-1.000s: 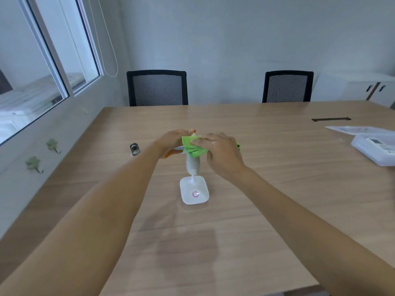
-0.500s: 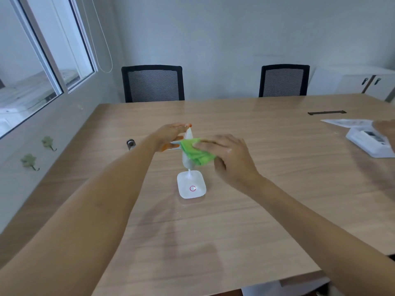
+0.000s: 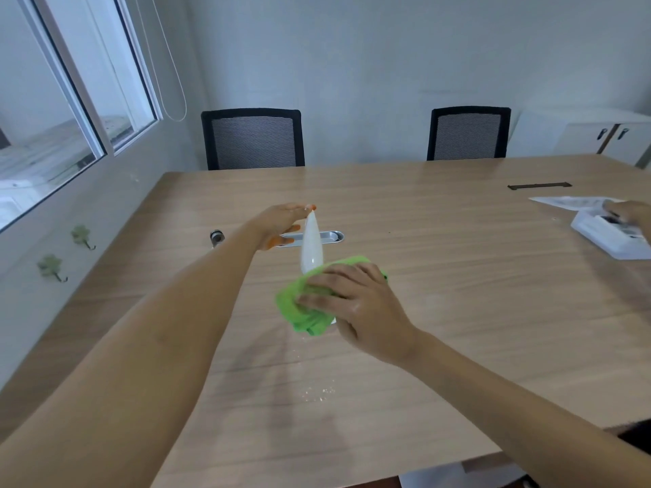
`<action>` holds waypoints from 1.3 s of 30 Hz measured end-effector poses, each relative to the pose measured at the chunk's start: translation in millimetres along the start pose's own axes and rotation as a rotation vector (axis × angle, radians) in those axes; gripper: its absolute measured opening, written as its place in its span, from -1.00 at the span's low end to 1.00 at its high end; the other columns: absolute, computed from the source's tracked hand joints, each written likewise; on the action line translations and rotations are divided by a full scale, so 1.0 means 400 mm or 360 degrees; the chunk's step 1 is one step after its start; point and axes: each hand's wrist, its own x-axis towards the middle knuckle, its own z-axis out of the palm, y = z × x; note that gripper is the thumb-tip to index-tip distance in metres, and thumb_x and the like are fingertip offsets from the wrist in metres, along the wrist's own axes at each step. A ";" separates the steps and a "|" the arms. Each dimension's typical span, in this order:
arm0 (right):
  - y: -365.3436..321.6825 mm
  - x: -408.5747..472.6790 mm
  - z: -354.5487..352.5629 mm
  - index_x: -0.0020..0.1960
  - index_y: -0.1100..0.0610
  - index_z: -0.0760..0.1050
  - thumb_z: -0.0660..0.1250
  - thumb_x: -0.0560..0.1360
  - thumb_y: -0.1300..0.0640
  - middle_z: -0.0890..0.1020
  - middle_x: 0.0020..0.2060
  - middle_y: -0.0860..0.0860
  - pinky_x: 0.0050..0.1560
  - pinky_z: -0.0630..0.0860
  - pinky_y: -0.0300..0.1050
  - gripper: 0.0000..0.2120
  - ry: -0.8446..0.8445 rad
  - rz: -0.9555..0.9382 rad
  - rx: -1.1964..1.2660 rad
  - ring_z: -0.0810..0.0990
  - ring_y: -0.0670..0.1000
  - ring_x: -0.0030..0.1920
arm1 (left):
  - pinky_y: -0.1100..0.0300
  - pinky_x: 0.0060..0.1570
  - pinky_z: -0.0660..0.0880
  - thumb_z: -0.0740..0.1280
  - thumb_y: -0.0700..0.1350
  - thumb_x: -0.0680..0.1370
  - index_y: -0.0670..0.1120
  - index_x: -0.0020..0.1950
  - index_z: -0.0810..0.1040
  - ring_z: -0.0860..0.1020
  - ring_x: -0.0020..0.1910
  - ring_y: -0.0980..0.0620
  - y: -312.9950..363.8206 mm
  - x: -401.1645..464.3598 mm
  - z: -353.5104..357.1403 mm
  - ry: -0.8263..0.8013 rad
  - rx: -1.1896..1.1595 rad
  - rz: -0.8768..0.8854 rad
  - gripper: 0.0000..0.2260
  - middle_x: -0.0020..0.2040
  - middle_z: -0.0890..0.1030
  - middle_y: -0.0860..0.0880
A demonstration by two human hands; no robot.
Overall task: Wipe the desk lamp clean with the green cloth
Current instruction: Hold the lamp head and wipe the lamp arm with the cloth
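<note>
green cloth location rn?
Head view, centre: the green cloth is under the right hand, pressed around the desk lamp's lower part, while the left hand holds the lamp's top.

The right hand [image 3: 355, 304] has slid the green cloth [image 3: 306, 304] down from the top of the desk lamp [image 3: 312, 246] to its lower part, now covering the base. The white lamp head is newly exposed, the left hand [image 3: 281, 223] pinching its tip. Another person's hand [image 3: 630, 214] now reaches the white box [image 3: 613, 237].
</note>
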 end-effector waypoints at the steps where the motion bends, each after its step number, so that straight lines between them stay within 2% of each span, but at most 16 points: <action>1: 0.002 -0.003 -0.003 0.16 -0.06 0.56 0.13 0.39 0.27 0.63 0.14 -0.06 0.05 0.31 -0.04 -0.54 0.0050 -0.0030 0.0001 0.50 0.03 0.17 | -0.01 0.34 0.38 0.34 0.17 0.46 0.12 0.25 0.56 0.43 0.38 -0.01 0.001 0.001 -0.003 -0.0004 0.0013 -0.0001 -0.62 0.40 0.46 0.08; 5: 0.053 0.080 -0.017 0.14 -0.05 0.58 0.06 0.30 0.24 0.64 0.12 -0.04 -0.02 0.27 -0.06 -0.47 0.0149 0.0299 0.0016 0.51 0.05 0.10 | 0.03 0.29 0.42 0.34 0.14 0.47 0.10 0.22 0.56 0.48 0.29 -0.01 -0.002 0.007 -0.008 -0.0030 0.0007 0.0011 -0.66 0.34 0.52 0.02; 8: 0.106 0.152 -0.003 0.15 -0.05 0.57 -0.02 0.27 0.20 0.64 0.12 -0.03 -0.05 0.23 -0.05 -0.42 0.0015 0.0554 -0.0010 0.56 0.12 0.09 | 0.02 0.27 0.39 0.32 0.05 0.52 0.12 0.07 0.58 0.49 0.12 0.01 -0.002 0.005 -0.002 -0.0060 0.0029 0.0030 -0.85 0.08 0.59 0.05; 10: 0.127 0.171 0.016 0.16 -0.05 0.56 -0.03 0.29 0.23 0.63 0.13 -0.02 -0.03 0.25 -0.06 -0.41 -0.0084 0.0623 -0.0038 0.54 0.14 0.12 | -0.01 0.33 0.37 0.31 0.06 0.52 0.14 0.05 0.58 0.49 0.15 0.02 0.001 0.002 -0.001 -0.0040 0.0047 0.0033 -0.87 0.08 0.58 0.08; 15: 0.094 0.112 0.031 0.09 -0.05 0.60 0.02 0.27 0.24 0.66 0.07 -0.03 -0.10 0.18 -0.09 -0.45 -0.0078 0.0433 -0.0073 0.57 0.11 0.05 | 0.12 0.22 0.46 0.30 0.11 0.53 0.07 0.26 0.52 0.48 0.27 0.04 0.003 0.004 -0.001 -0.0053 -0.0019 -0.0021 -0.67 0.29 0.52 0.06; 18: 0.055 0.036 0.027 0.11 -0.06 0.59 0.23 0.30 0.31 0.65 0.10 -0.05 0.04 0.27 -0.05 -0.53 0.0006 0.0101 -0.0132 0.55 0.08 0.12 | 0.11 0.17 0.41 0.33 0.14 0.49 0.10 0.32 0.51 0.40 0.40 -0.01 0.005 0.002 -0.003 -0.0037 -0.0012 -0.0056 -0.59 0.43 0.43 0.09; 20: 0.040 0.002 0.021 0.14 -0.04 0.58 0.19 0.40 0.28 0.64 0.13 -0.03 0.09 0.31 -0.02 -0.59 0.0096 -0.0070 -0.0146 0.48 0.05 0.17 | 0.09 0.16 0.39 0.33 0.14 0.49 0.10 0.33 0.50 0.40 0.40 -0.01 0.008 0.001 -0.004 -0.0032 -0.0008 -0.0059 -0.59 0.42 0.43 0.09; 22: 0.039 0.013 0.005 0.16 -0.05 0.57 0.15 0.42 0.27 0.64 0.14 -0.02 0.09 0.30 -0.03 -0.58 0.0212 -0.0037 -0.0124 0.46 0.04 0.18 | 0.07 0.13 0.40 0.32 0.14 0.49 0.09 0.32 0.51 0.43 0.35 -0.01 0.009 0.004 -0.002 -0.0037 -0.0001 -0.0051 -0.59 0.37 0.46 0.07; 24: 0.055 0.056 -0.006 0.16 -0.05 0.58 0.11 0.37 0.27 0.64 0.13 0.00 0.05 0.28 -0.06 -0.52 0.0300 0.0159 -0.0084 0.46 0.05 0.16 | 0.07 0.11 0.44 0.33 0.11 0.50 0.07 0.25 0.54 0.48 0.24 0.00 0.006 0.009 -0.001 -0.0047 -0.0023 -0.0041 -0.65 0.27 0.52 0.03; 26: 0.081 0.102 -0.005 0.15 -0.04 0.59 0.07 0.32 0.25 0.65 0.11 0.00 0.00 0.26 -0.06 -0.48 0.0251 0.0360 -0.0062 0.50 0.07 0.12 | 0.10 0.09 0.47 0.33 0.06 0.52 0.08 0.13 0.57 0.52 0.11 0.02 0.003 0.010 -0.002 -0.0059 -0.0031 -0.0022 -0.79 0.11 0.59 0.03; 28: 0.105 0.128 0.012 0.15 -0.04 0.58 0.04 0.29 0.24 0.64 0.11 -0.01 -0.03 0.26 -0.05 -0.45 0.0112 0.0468 -0.0054 0.54 0.11 0.09 | 0.10 0.15 0.47 0.33 0.07 0.51 0.09 0.13 0.58 0.51 0.07 0.03 0.003 0.010 -0.006 -0.0046 0.0012 -0.0008 -0.78 0.05 0.60 0.06; 30: 0.119 0.130 0.034 0.14 -0.04 0.58 0.02 0.28 0.23 0.64 0.12 -0.02 -0.04 0.32 -0.04 -0.44 -0.0006 0.0496 -0.0033 0.57 0.12 0.08 | 0.06 0.25 0.45 0.31 0.10 0.52 0.06 0.26 0.53 0.51 0.11 0.02 0.004 0.009 -0.005 -0.0026 0.0044 -0.0002 -0.67 0.11 0.58 0.03; 32: 0.112 0.116 0.048 0.15 -0.04 0.58 0.00 0.26 0.23 0.64 0.13 -0.03 -0.03 0.36 -0.03 -0.42 -0.0034 0.0485 0.0019 0.56 0.11 0.09 | 0.11 0.17 0.50 0.30 0.11 0.52 0.05 0.33 0.50 0.52 0.14 0.04 0.006 0.008 -0.004 -0.0028 0.0021 -0.0012 -0.61 0.19 0.55 0.02; 34: 0.093 0.086 0.054 0.16 -0.05 0.58 0.03 0.28 0.25 0.63 0.14 -0.04 0.01 0.30 -0.07 -0.43 -0.0001 0.0428 0.0035 0.52 0.07 0.12 | 0.07 0.24 0.48 0.33 0.14 0.48 0.07 0.33 0.50 0.47 0.30 0.02 0.006 0.011 -0.004 -0.0042 0.0022 -0.0029 -0.57 0.36 0.49 0.05; 37: 0.061 0.013 0.060 0.20 -0.07 0.55 0.10 0.41 0.25 0.62 0.18 -0.02 0.11 0.29 -0.05 -0.53 0.0077 0.0148 -0.0052 0.50 0.08 0.19 | 0.00 0.35 0.37 0.33 0.17 0.48 0.11 0.33 0.49 0.40 0.40 0.00 0.008 0.007 -0.007 -0.0037 0.0069 -0.0043 -0.56 0.43 0.42 0.09; 39: 0.049 -0.023 0.058 0.23 -0.06 0.53 0.06 0.51 0.22 0.61 0.20 -0.02 0.17 0.32 -0.02 -0.58 0.0182 -0.0006 -0.0091 0.49 0.08 0.21 | -0.02 0.37 0.36 0.33 0.16 0.48 0.11 0.33 0.50 0.40 0.40 0.00 0.010 0.007 -0.010 -0.0044 0.0089 -0.0040 -0.58 0.43 0.42 0.09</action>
